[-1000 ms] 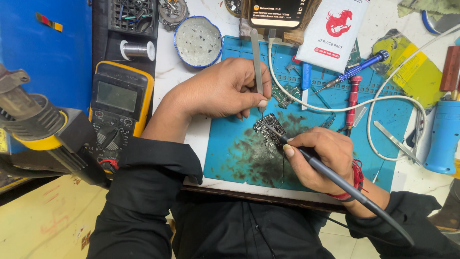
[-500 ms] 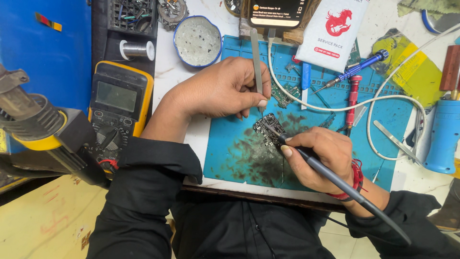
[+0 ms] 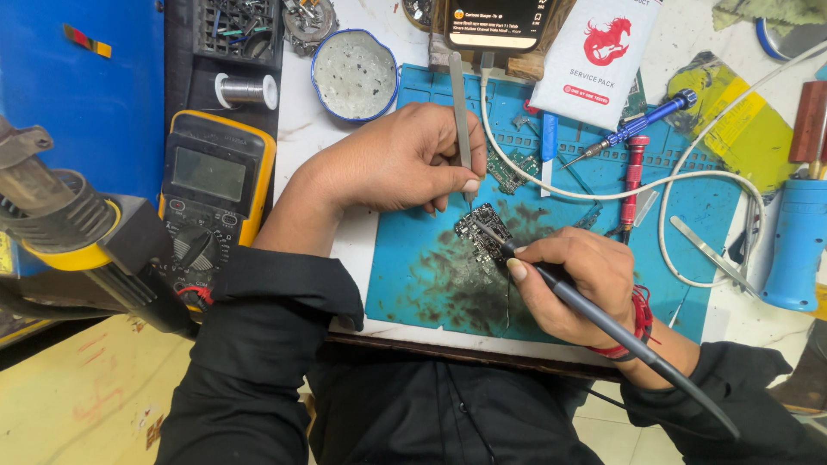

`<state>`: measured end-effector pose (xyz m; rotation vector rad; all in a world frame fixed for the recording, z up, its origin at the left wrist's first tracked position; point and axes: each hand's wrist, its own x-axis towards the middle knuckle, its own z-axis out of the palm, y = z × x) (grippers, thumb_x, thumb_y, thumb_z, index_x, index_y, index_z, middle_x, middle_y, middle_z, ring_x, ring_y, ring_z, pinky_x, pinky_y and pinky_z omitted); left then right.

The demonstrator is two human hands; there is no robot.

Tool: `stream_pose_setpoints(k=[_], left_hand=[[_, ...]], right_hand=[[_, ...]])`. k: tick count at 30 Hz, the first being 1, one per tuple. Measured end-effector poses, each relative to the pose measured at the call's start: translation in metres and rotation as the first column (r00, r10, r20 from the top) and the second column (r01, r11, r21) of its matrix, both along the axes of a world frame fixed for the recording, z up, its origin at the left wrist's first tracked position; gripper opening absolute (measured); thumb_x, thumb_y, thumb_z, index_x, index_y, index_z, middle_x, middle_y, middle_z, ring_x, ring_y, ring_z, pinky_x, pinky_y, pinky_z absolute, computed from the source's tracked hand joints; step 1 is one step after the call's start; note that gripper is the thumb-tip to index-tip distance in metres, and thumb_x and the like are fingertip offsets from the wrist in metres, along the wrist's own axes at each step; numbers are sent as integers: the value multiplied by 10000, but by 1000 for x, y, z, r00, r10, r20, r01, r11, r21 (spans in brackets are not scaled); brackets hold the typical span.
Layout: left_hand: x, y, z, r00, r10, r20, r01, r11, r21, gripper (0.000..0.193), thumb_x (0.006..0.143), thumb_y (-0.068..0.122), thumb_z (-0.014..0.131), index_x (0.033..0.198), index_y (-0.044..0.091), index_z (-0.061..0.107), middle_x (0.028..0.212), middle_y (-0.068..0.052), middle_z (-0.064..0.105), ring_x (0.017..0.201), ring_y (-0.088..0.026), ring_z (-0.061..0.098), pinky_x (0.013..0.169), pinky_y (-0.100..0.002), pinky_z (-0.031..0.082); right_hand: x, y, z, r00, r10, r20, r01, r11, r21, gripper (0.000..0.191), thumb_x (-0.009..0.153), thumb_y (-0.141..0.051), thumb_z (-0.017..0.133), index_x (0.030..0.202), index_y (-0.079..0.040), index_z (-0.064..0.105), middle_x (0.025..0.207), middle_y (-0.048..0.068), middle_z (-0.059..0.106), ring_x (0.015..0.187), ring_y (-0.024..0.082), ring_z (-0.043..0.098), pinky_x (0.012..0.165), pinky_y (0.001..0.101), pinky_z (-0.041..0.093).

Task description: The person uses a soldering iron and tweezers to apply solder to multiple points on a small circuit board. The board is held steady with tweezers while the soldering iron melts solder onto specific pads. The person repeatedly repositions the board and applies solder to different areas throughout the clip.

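Two hands [image 3: 392,164] [image 3: 573,280] at work — one circuit board [image 3: 482,231], one tweezers [image 3: 461,120], one soldering iron [image 3: 620,331], two screwdrivers [image 3: 633,133] [image 3: 633,176].

Your circuit board [image 3: 482,231] is a small, dark, irregular piece, densely populated, lying flat near the centre of the blue work mat [image 3: 413,275], on a soot-darkened patch. Your metal tweezers [image 3: 461,120] stand nearly upright in the picture, tips down at the board's upper edge. Your soldering iron [image 3: 603,320], slim and dark grey, slants from lower right, its tip resting on the board.
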<state>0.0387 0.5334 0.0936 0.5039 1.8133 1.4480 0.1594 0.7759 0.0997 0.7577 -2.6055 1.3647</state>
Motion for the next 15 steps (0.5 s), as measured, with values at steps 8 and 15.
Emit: stream_pose_setpoints(k=[8,15], left_hand=[[7,2,0,1000,5,11,-5,1000,-3,138,885,110,724,994,64,652,725,-6,710,582,-77,688,497,-242,560],[9,2,1,1000,9,6,-9,1000,-10,139,881,110,726,990,65,652,726,-4,711,581,-76,688,496,-244,559]], right_hand=[[8,2,0,1000,3,7,-3,1000,-3,162,842,-9,781,928,-27,645,771,86,696,613,179,649,558,284,466],[9,3,-1,1000,-6,6,6,1000,7,160,834,-17,785,912,-32,647,752,80,688,597,176,642,548,283,460]])
